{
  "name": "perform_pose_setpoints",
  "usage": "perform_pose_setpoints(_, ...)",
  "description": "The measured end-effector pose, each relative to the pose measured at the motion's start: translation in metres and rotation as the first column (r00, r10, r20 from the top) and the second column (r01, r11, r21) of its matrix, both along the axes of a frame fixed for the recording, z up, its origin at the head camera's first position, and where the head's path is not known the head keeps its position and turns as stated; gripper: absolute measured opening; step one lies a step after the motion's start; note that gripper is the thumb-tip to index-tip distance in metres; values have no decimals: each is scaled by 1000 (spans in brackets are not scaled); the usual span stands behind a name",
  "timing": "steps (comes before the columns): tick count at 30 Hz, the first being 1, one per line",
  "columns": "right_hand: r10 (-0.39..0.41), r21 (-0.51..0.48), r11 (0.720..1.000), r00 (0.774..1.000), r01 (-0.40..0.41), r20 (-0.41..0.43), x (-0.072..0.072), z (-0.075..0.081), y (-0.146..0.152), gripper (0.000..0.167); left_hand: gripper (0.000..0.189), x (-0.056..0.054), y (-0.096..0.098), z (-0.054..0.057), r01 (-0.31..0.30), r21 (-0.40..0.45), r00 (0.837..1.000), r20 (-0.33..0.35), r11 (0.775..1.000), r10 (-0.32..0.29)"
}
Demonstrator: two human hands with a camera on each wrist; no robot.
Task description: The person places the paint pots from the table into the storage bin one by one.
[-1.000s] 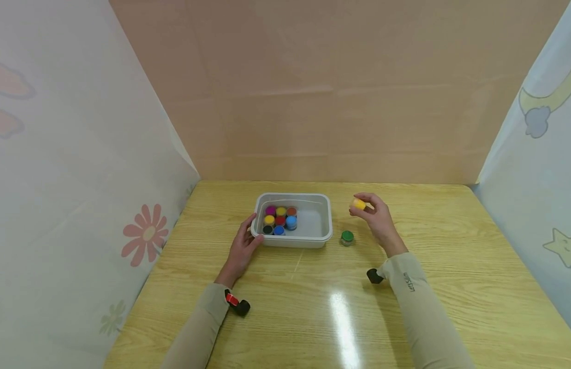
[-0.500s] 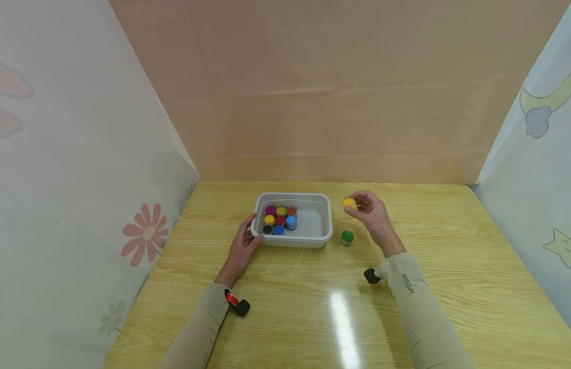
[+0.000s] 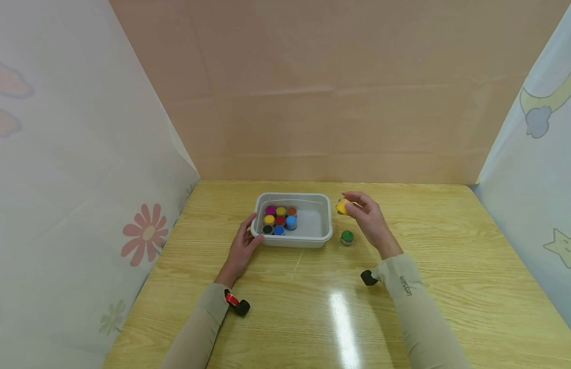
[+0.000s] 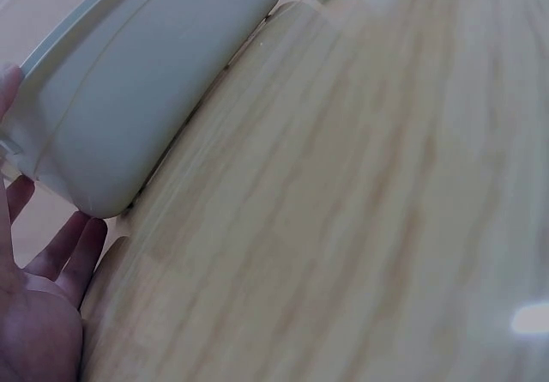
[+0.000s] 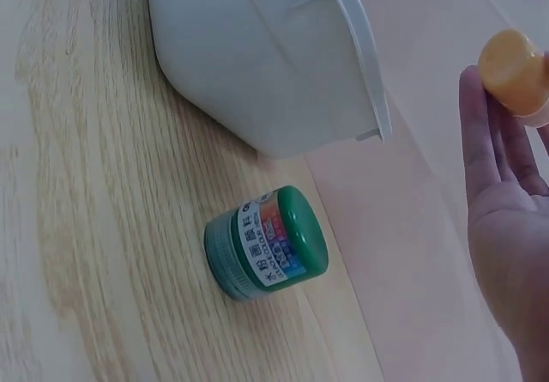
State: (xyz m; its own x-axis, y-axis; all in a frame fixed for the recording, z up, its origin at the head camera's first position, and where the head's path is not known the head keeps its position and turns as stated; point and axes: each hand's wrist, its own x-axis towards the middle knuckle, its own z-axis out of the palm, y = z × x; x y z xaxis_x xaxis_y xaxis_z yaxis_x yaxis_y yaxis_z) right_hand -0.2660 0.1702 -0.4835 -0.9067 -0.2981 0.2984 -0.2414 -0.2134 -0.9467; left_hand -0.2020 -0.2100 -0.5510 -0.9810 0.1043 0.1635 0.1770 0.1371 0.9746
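My left hand holds the left end of a white plastic tub, thumb at the front corner of the rim and fingers along the side. In the left wrist view those fingers lie against the tub's lower corner. Just right of the tub, my right hand pinches a paint jar with a yellow-orange lid, raised over the table. Below it stands a green-lidded paint jar, upright on the wood, its label lettered. Several paint jars with coloured lids are grouped in the tub's left part.
The wood-grain table carries a bright light reflection near its front. Behind it rises a tan paper-like wall, with pale printed sheets at both sides. The tub's right part shows bare floor.
My right hand has moved left towards the tub with the yellow-lidded paint jar, turning it in the fingers. The left hand, tub and green-lidded jar have stayed in place.
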Motion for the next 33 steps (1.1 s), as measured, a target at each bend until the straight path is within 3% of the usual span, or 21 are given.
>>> perform_pose_setpoints(2, 29, -23, 999, 1000, -29, -5, 0, 1, -1, 25, 66, -4, -2, -8, -10, -9, 1000, -13, 1000, 10)
perform_pose_setpoints(11, 84, -58, 995, 996, -85, -11, -1, 3, -5, 27, 66, -2, -1, -6, -29, -30, 999, -21, 999, 28)
perform_pose_setpoints(17, 54, 49, 997, 999, -53, -2, 0, 4, -14, 40, 66, -1, -1, -5, -28, -30, 999, -18, 999, 28)
perform_pose_setpoints(21, 42, 146, 988, 999, -40, -6, 0, 6, -22, 40, 66, -1, -1, -6, -25, -27, 1000, -17, 999, 25)
perform_pose_setpoints(33, 166, 218, 962, 986, -163, 2, -2, 15, -43, 35, 65, -4, -1, -9, -31, -34, 999, -8, 999, 31)
